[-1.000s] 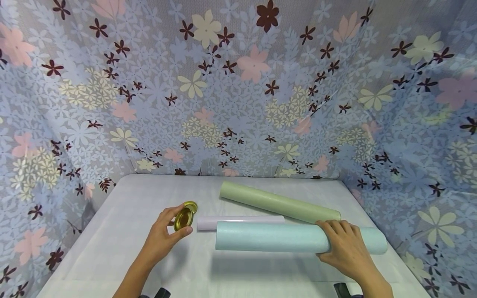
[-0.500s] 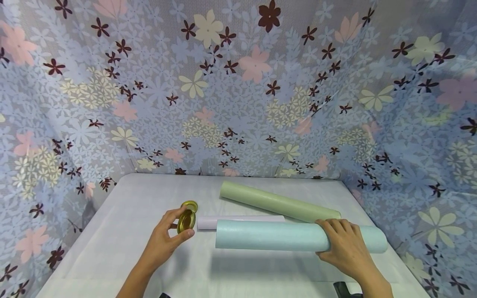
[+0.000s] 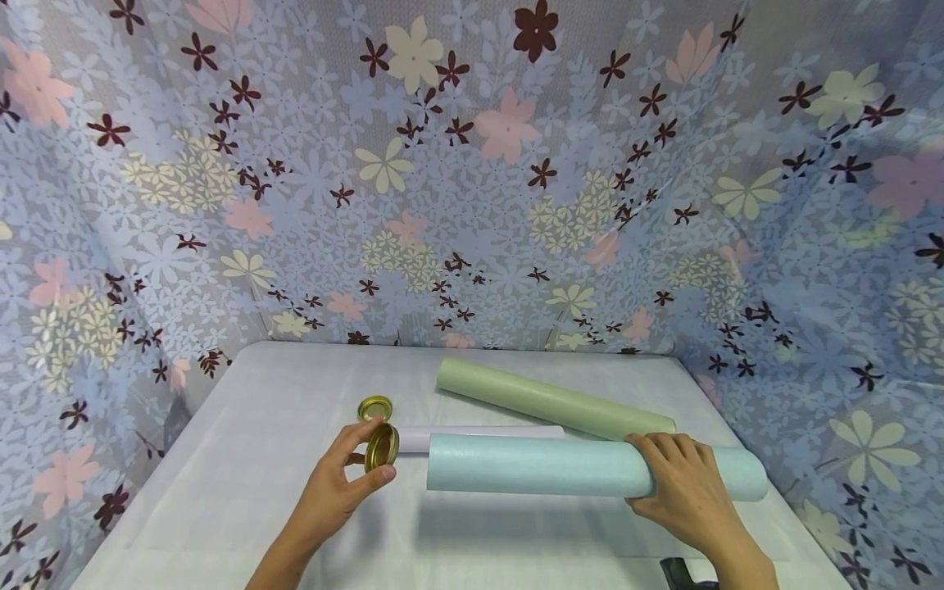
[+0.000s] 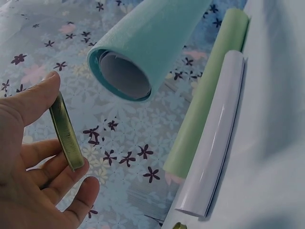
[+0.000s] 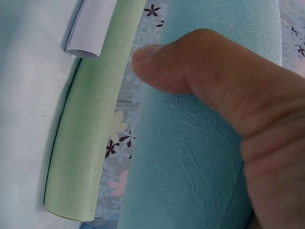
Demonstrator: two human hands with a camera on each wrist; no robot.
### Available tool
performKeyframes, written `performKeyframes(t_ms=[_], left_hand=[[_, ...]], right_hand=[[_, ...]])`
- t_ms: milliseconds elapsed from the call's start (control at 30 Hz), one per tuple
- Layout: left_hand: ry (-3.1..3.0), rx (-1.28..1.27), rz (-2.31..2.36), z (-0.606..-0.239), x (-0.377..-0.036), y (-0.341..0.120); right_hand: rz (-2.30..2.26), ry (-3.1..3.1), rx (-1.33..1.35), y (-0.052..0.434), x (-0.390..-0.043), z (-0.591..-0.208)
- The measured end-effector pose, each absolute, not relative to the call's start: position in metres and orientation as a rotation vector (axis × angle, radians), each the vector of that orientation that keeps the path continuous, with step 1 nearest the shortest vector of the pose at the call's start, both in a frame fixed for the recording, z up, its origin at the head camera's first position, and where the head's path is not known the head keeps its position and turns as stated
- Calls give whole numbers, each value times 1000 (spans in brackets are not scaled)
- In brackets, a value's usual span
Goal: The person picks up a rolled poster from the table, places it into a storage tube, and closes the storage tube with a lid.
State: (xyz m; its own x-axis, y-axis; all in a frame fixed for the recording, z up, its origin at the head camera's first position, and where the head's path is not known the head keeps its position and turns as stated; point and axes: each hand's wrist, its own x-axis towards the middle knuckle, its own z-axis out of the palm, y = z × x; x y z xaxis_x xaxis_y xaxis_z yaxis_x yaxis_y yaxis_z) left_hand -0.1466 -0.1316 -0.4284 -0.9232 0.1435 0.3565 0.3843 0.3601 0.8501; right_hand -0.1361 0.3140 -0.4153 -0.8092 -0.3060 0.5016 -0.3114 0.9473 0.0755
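My left hand (image 3: 335,479) pinches a gold jar lid (image 3: 382,448) by its rim, thumb on one edge and fingers on the other. In the left wrist view the lid (image 4: 68,136) is seen edge-on, apart from the roll's end. With my right hand (image 3: 678,487) I grip a light blue paper roll (image 3: 531,465) near its right part, holding it level above the table. Its open left end (image 4: 93,71) faces the lid, and a pale inner layer shows inside. A second gold lid (image 3: 374,407) lies on the table just beyond my left fingers.
A lavender-white paper roll (image 3: 479,434) lies behind the blue one, partly covered by it in the head view. Farther back, a green roll (image 3: 553,399) lies slanted on the white-covered table (image 3: 295,385). Flowered cloth (image 3: 472,205) encloses the back and sides.
My left hand has moved right with the lid, closer to the blue roll's left end, and the lid has turned more edge-on. The right hand and blue roll have barely moved.
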Motion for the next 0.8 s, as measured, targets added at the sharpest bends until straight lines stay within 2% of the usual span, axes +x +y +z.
performKeyframes(t_ms=[800], left_hand=[[-2307, -652, -1768, -435, -140, -119]], right_hand=[[29, -2554, 448, 314, -135, -415]])
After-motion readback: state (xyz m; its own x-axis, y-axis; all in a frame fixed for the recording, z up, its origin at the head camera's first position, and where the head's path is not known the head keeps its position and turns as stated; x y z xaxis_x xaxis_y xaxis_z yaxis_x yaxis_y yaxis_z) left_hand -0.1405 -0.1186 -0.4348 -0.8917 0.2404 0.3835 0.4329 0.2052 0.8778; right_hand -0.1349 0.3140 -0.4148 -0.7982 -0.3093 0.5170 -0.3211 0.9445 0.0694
